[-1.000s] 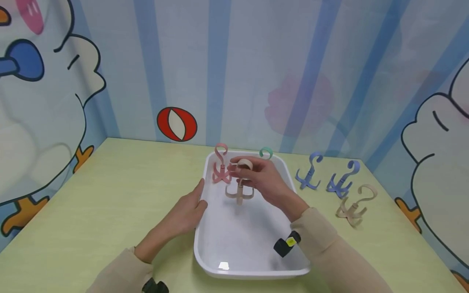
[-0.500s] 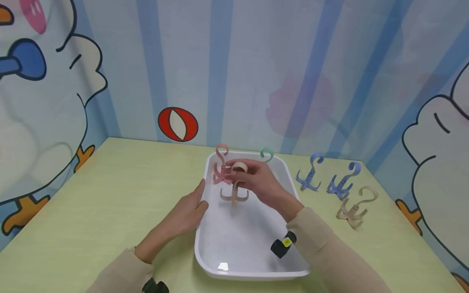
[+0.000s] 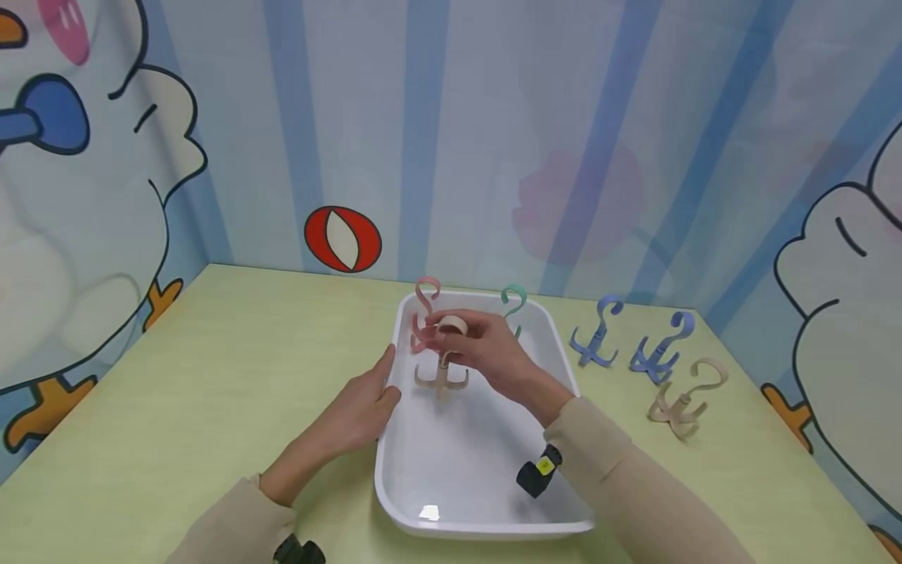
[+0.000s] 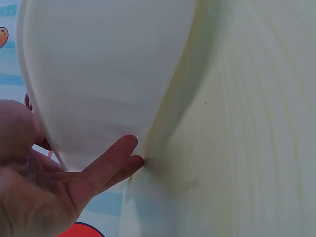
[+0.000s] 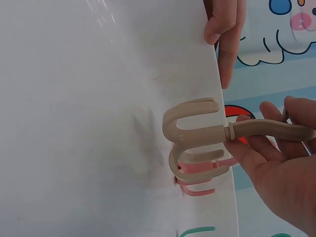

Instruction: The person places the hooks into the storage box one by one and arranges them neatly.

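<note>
In the head view, my right hand pinches a beige multi-prong swivel hook by its curved top. The hook hangs prongs-down over the far half of the white tray. In the right wrist view its prongs show apart from the tray floor. My left hand grips the tray's left rim, thumb at the edge and fingers along the outer wall. A pink hook stands in the far left corner of the tray, partly behind my right hand. A green hook stands at the far right, mostly hidden.
Right of the tray, two blue hooks and another beige hook stand on the pale yellow table. A striped cartoon backdrop rises behind and beside the table.
My right hand has carried the beige hook leftward and slightly nearer, towards the tray's left side. More of the green hook now shows. My left hand stays on the rim.
</note>
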The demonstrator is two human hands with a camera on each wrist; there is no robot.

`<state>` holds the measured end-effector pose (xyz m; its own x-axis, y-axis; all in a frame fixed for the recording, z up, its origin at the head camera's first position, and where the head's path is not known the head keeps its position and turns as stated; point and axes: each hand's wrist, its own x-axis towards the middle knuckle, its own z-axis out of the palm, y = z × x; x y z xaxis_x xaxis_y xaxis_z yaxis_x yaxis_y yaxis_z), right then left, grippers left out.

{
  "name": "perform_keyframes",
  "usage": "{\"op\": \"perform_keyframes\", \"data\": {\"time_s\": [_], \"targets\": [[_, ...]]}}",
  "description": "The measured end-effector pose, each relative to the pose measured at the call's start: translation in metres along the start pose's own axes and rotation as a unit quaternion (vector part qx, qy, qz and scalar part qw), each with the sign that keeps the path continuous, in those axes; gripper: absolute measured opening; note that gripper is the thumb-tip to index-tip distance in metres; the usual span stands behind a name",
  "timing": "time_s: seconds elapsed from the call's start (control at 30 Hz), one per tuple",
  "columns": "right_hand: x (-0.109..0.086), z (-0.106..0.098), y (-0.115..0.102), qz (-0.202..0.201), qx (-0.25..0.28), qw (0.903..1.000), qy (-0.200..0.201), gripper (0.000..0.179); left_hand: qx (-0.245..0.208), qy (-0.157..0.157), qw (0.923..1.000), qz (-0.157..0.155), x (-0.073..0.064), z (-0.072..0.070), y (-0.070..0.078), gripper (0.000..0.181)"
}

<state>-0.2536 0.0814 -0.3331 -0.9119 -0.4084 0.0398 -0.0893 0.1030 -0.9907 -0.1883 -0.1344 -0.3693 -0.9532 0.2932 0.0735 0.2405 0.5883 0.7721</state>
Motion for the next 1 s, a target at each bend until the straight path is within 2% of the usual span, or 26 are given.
{"op": "perform_keyframes", "data": {"time_s": [0.2, 0.7, 1.0], "targets": [[0.003, 0.003, 0.003, 0.005, 0.005, 1.0000, -0.002, 0.037, 0.002, -0.001, 1.0000, -0.002, 0.001, 0.000, -0.001, 0.068], [0.004, 0.009, 0.011, 0.019, -0.026, 0.9995, -0.003, 0.036, 0.002, -0.001, 1.0000, -0.007, 0.001, 0.001, 0.000, 0.068], [0.005, 0.012, 0.013, 0.020, -0.038, 0.9990, 0.011, 0.037, 0.002, -0.003, 1.0000, -0.005, 0.001, 0.000, 0.000, 0.068]]}}
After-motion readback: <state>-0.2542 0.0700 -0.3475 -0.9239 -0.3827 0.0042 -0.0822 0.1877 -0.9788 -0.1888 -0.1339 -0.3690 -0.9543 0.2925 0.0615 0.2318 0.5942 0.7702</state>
